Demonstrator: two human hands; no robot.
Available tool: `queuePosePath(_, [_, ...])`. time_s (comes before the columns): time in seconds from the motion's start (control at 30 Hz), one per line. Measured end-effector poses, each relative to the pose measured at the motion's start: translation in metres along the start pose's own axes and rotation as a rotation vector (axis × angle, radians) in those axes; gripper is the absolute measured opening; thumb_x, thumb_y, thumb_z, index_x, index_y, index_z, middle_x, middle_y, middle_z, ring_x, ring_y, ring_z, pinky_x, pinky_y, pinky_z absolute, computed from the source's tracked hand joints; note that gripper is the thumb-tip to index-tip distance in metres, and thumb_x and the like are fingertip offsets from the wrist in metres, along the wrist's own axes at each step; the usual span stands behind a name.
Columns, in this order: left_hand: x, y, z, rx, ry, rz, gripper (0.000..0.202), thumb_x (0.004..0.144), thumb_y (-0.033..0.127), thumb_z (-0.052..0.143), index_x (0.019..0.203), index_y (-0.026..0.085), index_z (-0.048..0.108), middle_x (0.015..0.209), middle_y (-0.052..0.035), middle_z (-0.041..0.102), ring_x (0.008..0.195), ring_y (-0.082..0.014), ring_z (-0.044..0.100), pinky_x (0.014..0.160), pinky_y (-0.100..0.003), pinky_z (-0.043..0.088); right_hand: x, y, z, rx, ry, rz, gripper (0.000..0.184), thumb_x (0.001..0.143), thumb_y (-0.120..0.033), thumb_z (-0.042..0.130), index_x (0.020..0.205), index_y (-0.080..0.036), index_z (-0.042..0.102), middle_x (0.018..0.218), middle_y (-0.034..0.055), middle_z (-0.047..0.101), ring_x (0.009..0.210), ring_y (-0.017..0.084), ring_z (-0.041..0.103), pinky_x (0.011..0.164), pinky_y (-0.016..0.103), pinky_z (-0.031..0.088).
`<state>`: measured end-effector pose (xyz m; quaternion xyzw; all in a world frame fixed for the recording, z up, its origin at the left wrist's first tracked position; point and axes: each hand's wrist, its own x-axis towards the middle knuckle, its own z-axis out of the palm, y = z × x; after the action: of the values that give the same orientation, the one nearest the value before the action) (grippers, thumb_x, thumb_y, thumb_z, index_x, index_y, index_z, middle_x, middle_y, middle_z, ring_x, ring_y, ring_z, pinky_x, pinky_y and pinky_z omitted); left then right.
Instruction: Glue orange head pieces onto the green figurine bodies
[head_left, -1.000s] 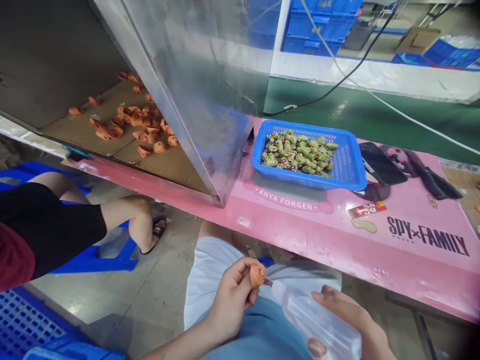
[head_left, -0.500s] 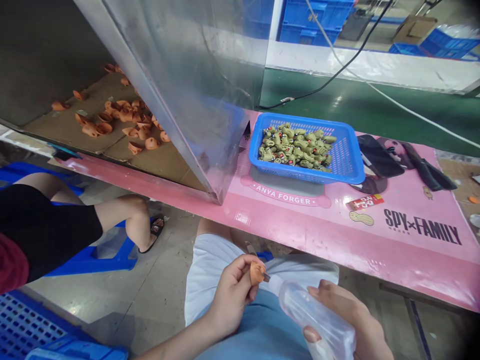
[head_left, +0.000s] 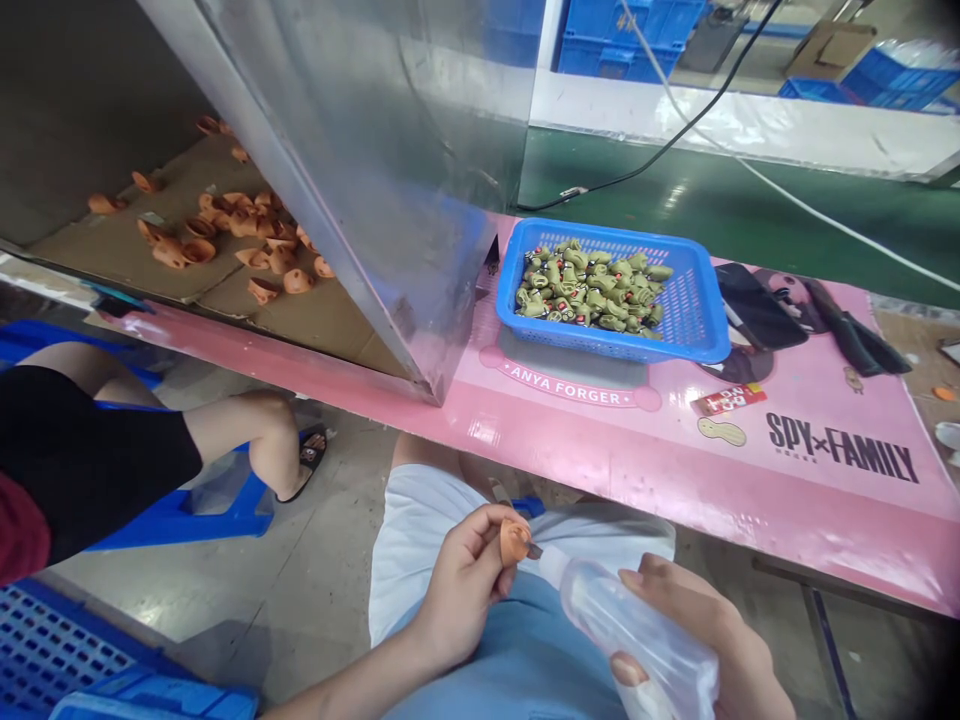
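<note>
Over my lap, my left hand (head_left: 465, 580) pinches a small orange cup-shaped piece (head_left: 514, 543) between thumb and fingers. My right hand (head_left: 697, 620) is wrapped around a clear squeeze bottle (head_left: 630, 620), tilted with its nozzle toward the left. The dark nozzle tip (head_left: 533, 551) is at the orange piece; whether it touches I cannot tell. On the bench ahead, a blue basket (head_left: 709, 300) holds many small olive-green pieces (head_left: 592, 290). More orange pieces (head_left: 240, 215) lie on cardboard inside the metal enclosure at left.
The metal enclosure's wall (head_left: 360, 150) stands left of the basket on the pink mat (head_left: 540, 440). A phone (head_left: 761, 305), a black-handled tool (head_left: 855, 325) and a red packet (head_left: 727, 400) lie at right. Cables hang behind. Another person's leg (head_left: 240, 430) and blue stools are at left.
The view has shifted slightly. Both hands stay nearly in place, with the squeeze bottle's nozzle still at the orange piece and the bottle slightly lower and to the right.
</note>
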<state>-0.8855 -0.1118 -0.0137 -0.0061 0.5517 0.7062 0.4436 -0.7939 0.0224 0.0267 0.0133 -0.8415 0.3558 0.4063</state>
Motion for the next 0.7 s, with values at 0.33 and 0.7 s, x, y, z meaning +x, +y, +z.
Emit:
queuePosePath(0.33, [-0.0011,0.0002,-0.0012,0.031,-0.009,-0.002,0.013,0.079,0.028,0.05,0.083,0.016,0.053,0.055,0.0056,0.038,0.043,-0.0024,0.029,0.04,-0.018,0.017,-0.0006,0.004,-0.003,-0.034,-0.037,-0.05,0.031,0.073,-0.016,0.053,0.101,-0.004,0.053,0.071,0.0083,0.054,0.066,0.02,0.055,0.047,0.028,0.044])
queuePosePath(0.7, [-0.0009,-0.001,-0.002,0.022,-0.009,0.003,0.014,0.079,0.028,0.05,0.084,0.015,0.052,0.06,0.004,0.045,0.043,-0.002,0.029,0.04,-0.018,0.017,0.001,-0.0003,-0.0009,-0.04,-0.02,-0.023,0.027,0.072,-0.013,0.052,0.098,-0.005,0.053,0.067,0.0069,0.053,0.067,0.02,0.056,0.048,0.029,0.045])
